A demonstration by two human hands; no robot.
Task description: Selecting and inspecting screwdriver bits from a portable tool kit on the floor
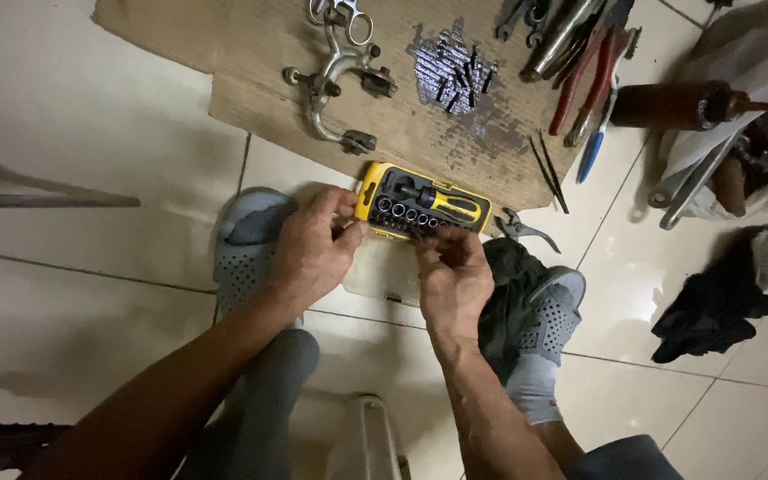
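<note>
A yellow and black tool case [420, 202] with a row of sockets and a short screwdriver handle lies open on the floor at the cardboard's near edge. My left hand [313, 249] grips the case's left end, thumb on its rim. My right hand [452, 277] reaches to the row of small bits along the case's near side, fingertips pinched there; whether it holds a bit I cannot tell. The case's clear lid [382, 277] lies flat toward me, between my hands.
A cardboard sheet [251, 80] carries a metal brake caliper [335, 84] and several dark screws [455, 76]. Pliers and wrenches [580, 62] lie at the back right, small pliers [526, 231] beside the case. A brown bottle [682, 105], black rag [717, 307] and grey slippers [246, 244] are nearby.
</note>
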